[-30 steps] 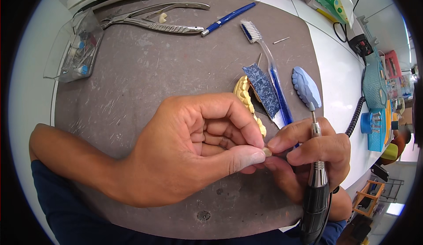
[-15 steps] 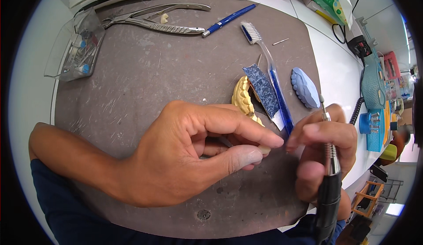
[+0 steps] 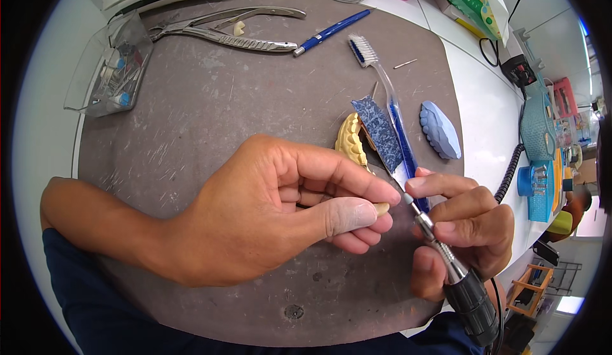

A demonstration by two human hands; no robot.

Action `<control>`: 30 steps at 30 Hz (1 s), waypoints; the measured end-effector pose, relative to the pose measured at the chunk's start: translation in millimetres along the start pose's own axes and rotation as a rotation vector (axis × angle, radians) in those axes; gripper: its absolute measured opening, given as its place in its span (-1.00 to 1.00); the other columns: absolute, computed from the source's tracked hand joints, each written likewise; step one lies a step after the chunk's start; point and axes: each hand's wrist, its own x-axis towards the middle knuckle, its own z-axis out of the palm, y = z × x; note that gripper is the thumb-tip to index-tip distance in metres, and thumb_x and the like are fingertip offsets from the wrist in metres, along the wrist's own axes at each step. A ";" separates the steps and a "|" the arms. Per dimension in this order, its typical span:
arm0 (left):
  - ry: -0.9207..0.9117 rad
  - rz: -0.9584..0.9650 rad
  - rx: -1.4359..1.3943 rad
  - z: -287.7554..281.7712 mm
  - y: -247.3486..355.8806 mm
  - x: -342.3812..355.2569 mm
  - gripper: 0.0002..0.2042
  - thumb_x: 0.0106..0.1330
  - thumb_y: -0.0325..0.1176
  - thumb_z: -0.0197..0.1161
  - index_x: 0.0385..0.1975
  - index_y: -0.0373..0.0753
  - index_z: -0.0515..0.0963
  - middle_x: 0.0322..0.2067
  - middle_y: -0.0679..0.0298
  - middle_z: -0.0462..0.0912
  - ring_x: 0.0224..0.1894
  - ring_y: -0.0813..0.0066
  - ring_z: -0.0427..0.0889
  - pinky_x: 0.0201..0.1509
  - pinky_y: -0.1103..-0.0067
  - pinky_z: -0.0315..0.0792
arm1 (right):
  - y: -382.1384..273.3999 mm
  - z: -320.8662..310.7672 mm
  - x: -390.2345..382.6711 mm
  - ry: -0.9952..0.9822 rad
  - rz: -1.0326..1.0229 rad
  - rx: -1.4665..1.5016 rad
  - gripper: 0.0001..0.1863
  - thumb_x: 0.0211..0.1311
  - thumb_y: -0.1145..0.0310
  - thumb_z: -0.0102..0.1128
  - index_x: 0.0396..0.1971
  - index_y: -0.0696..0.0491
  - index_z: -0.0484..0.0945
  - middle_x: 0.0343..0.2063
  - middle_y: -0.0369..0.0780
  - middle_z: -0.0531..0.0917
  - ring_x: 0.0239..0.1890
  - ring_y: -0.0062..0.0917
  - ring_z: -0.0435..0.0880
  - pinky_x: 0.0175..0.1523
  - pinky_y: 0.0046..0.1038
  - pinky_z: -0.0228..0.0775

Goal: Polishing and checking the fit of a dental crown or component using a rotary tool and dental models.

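My left hand (image 3: pixel 274 218) is closed, thumb against fingers, around a small tooth-coloured dental crown (image 3: pixel 382 209); only its edge shows, and the thumb is dusted white. In my right hand (image 3: pixel 472 221) is a black and silver rotary handpiece (image 3: pixel 456 269), gripped like a pen. Its rounded grey bur (image 3: pixel 408 198) points up and left, close beside the left fingertips. Just beyond the hands lie a yellow dental cast (image 3: pixel 349 141), partly hidden by my left hand, a blue speckled strip (image 3: pixel 380 128) and a toothbrush (image 3: pixel 395 103). A light blue dental cast (image 3: pixel 441 130) rests farther right.
Long metal pliers (image 3: pixel 236 33) and a blue pen (image 3: pixel 331 31) lie at the back of the brown mat (image 3: pixel 191 100). A small tooth-coloured piece (image 3: pixel 239 28) sits between the plier handles. At left stands a clear box (image 3: pixel 95 100); blue baskets (image 3: pixel 540 128) are at right.
The handpiece has swung from nearly upright to a leftward tilt, bringing its bur beside my left fingertips. My left hand has shifted slightly, and more of the crown's edge shows.
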 end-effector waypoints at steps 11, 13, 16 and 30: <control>0.010 -0.006 0.006 0.9 1.7 0.5 -0.80 0.35 -0.60 0.10 -0.07 -0.53 0.48 -0.23 -0.08 0.64 -0.17 0.29 0.70 -0.03 0.43 0.65 | -4.6 6.5 0.8 0.005 0.038 -0.023 -0.60 -0.13 0.58 0.50 -0.30 0.10 0.46 -0.39 -0.19 0.59 -0.08 -0.11 0.68 0.05 -0.14 0.58; 0.010 -0.011 0.005 0.8 1.7 0.7 -0.80 0.35 -0.60 0.10 -0.08 -0.53 0.48 -0.23 -0.07 0.64 -0.17 0.30 0.70 -0.04 0.43 0.65 | -5.2 7.1 1.4 0.012 0.041 -0.022 -0.61 -0.13 0.58 0.51 -0.30 0.10 0.47 -0.41 -0.20 0.59 -0.09 -0.12 0.69 0.04 -0.16 0.59; 0.012 -0.011 0.004 1.0 1.9 0.8 -0.80 0.35 -0.60 0.10 -0.08 -0.53 0.48 -0.23 -0.07 0.64 -0.17 0.30 0.70 -0.04 0.43 0.65 | -6.3 6.8 2.3 0.000 0.042 -0.057 -0.62 -0.12 0.57 0.50 -0.32 0.10 0.47 -0.42 -0.20 0.60 -0.11 -0.13 0.69 0.02 -0.16 0.60; 0.021 -0.008 0.038 2.1 2.9 0.6 -0.81 0.33 -0.61 0.13 -0.11 -0.55 0.48 -0.27 -0.07 0.64 -0.21 0.31 0.71 -0.08 0.46 0.67 | -10.3 6.8 4.2 -0.017 0.038 -0.078 -0.66 -0.12 0.58 0.50 -0.35 0.12 0.50 -0.45 -0.20 0.61 -0.13 -0.13 0.70 0.00 -0.16 0.61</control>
